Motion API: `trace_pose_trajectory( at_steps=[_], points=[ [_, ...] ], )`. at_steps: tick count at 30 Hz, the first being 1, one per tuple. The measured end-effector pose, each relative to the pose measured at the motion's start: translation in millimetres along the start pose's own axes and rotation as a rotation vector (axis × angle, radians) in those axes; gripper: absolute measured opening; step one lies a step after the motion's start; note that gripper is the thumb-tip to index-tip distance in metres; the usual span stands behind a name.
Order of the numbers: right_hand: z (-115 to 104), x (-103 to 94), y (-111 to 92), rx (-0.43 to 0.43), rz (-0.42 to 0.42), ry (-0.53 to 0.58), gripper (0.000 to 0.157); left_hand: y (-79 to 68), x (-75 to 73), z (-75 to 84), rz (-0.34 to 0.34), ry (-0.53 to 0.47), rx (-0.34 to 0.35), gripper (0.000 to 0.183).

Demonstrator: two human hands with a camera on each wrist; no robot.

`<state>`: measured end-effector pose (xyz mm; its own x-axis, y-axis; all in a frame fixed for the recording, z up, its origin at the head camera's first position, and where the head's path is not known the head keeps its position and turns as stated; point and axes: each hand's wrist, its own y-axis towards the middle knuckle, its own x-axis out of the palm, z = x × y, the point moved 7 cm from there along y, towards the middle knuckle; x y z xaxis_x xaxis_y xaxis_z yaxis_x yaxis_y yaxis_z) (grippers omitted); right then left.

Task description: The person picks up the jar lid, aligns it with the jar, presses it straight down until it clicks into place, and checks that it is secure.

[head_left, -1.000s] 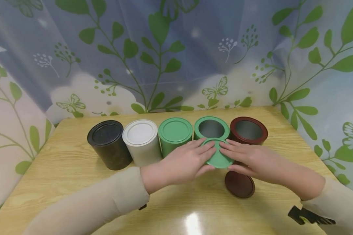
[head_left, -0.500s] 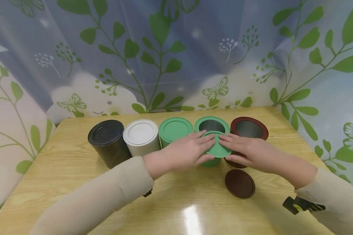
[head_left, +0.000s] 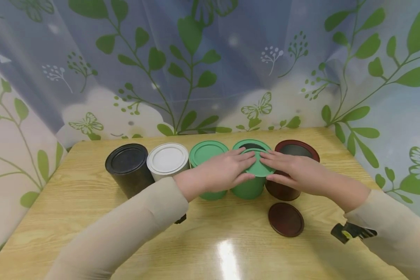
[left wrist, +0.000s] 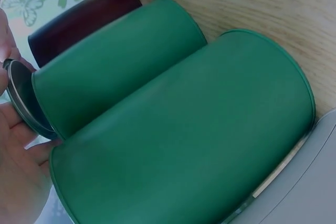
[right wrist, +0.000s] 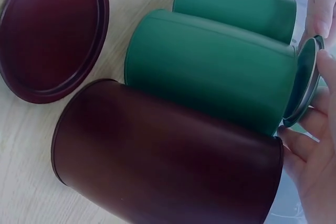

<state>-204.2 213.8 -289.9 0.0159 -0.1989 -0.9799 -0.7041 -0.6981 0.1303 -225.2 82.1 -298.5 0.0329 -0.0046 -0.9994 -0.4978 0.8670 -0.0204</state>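
Between both hands, a round green lid (head_left: 260, 168) is held tilted over the near side of an open green can (head_left: 247, 189); part of the can's dark mouth shows behind it. My left hand (head_left: 224, 171) grips the lid's left side, fingers spread on top and thumb toward the near edge. The right side is held the same way by my right hand (head_left: 297, 173). Seen from the left wrist, the lid (left wrist: 23, 95) stands at an angle against the can's rim. In the right wrist view the lid (right wrist: 307, 82) shows its underside edge at the opening.
To the right stands an open dark red can (head_left: 283, 190), its dark red lid (head_left: 286, 219) flat on the wooden table (head_left: 196, 249) in front. Leftward in the row are a lidded green can (head_left: 209, 151), a white can (head_left: 168, 158) and a black can (head_left: 127, 165). A patterned curtain hangs behind.
Both hands have carried the green lid away from me, from in front of the can onto its near rim, now covering part of the mouth. The cans and dark red lid stay put.
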Motion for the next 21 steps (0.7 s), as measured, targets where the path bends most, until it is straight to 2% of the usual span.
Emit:
trace_pose_trajectory(
  at_steps=[13,21],
  points=[
    [13.1,0.5,12.5,0.051,-0.046,0.029,0.051,11.7,-0.8,-15.2,-0.039,-0.083,-0.049,0.059],
    [17.2,3.1,17.4,0.06,-0.07,0.01,0.052,14.6,1.4,-20.5,-0.066,-0.084,-0.065,0.06]
  ],
)
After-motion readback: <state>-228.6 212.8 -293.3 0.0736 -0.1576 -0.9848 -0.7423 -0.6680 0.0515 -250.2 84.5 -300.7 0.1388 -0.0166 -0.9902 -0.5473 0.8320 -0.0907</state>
